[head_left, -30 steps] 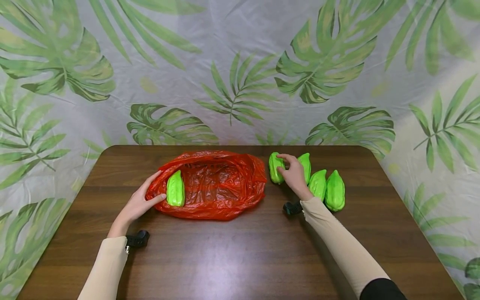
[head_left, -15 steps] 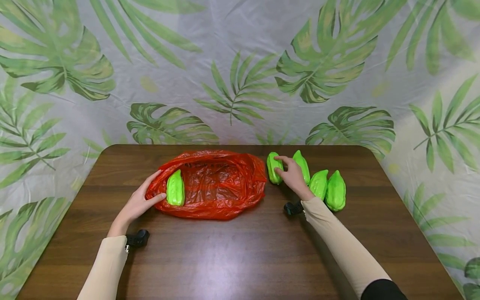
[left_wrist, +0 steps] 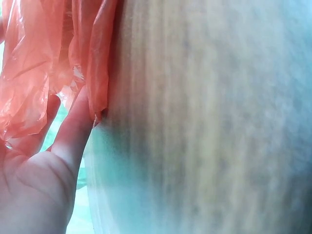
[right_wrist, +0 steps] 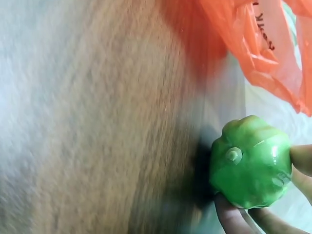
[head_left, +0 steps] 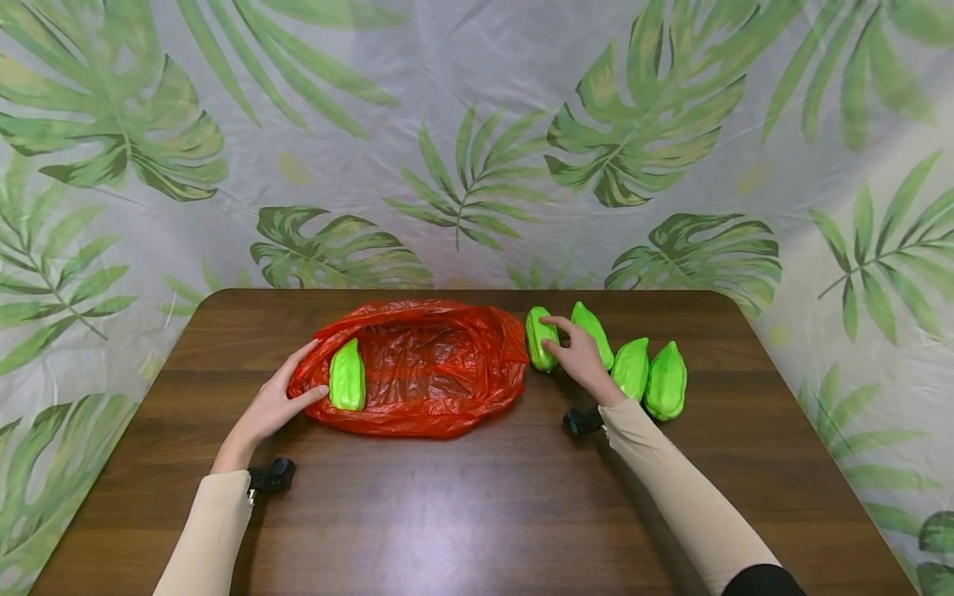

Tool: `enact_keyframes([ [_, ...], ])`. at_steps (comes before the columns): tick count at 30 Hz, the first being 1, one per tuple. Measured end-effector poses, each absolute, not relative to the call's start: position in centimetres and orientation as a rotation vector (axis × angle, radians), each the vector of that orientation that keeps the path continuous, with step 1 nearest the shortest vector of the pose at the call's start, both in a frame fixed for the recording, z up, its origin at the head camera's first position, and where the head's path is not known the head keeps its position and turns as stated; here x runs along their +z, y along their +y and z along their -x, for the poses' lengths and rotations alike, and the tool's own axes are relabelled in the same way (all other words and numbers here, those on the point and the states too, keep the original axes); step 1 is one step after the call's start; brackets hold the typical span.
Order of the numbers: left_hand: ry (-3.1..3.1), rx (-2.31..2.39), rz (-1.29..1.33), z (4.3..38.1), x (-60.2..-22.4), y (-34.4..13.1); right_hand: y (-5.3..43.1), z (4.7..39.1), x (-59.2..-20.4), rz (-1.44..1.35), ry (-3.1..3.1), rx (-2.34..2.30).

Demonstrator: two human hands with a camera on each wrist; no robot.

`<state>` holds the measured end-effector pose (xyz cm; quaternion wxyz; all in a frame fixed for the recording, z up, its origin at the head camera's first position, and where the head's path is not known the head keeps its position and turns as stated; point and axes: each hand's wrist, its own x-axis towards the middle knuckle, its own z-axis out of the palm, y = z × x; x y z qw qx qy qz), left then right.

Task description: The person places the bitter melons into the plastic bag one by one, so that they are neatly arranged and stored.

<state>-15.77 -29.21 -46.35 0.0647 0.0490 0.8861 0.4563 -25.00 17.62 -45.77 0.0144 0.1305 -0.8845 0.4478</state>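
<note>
A red plastic bag [head_left: 417,422] lies on the table with its mouth spread wide. My left hand [head_left: 270,411] holds the bag's left side, its thumb over the rim beside a light green bitter melon [head_left: 347,377] inside. In the left wrist view, red film partly covers the fingers of my left hand [left_wrist: 41,180]. Just right of the bag, my right hand [head_left: 580,356] grips another bitter melon [head_left: 538,338] between thumb and fingers. The right wrist view shows this bitter melon [right_wrist: 248,163] end-on, ribbed, with a small stem stub, close to the bag's edge.
Right of the gripped one, a bitter melon [head_left: 592,333] lies behind my right hand. Two more, one bitter melon [head_left: 631,368] and another bitter melon [head_left: 667,381], lie near my right forearm. The brown wooden table [head_left: 447,513] ends at a leaf-patterned cloth [head_left: 477,165].
My right hand has shifted slightly left with the gripped bitter melon, toward the bag. The bitter melon behind it has also shifted left. My left hand stays at the bag.
</note>
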Motion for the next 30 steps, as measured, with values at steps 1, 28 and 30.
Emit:
enact_keyframes([
  [1,2.673,1.378,-0.147,15.8,-46.3,-29.2,17.6,24.9,-45.8,-0.407,-2.75,1.398],
  [28,2.696,1.37,-0.166,15.8,-46.5,-29.2,18.4,23.3,-43.2,-0.334,-2.693,1.51],
  [30,2.696,1.37,-0.166,15.7,-46.5,-29.2,18.5,23.2,-43.0,-0.343,-2.683,1.525],
])
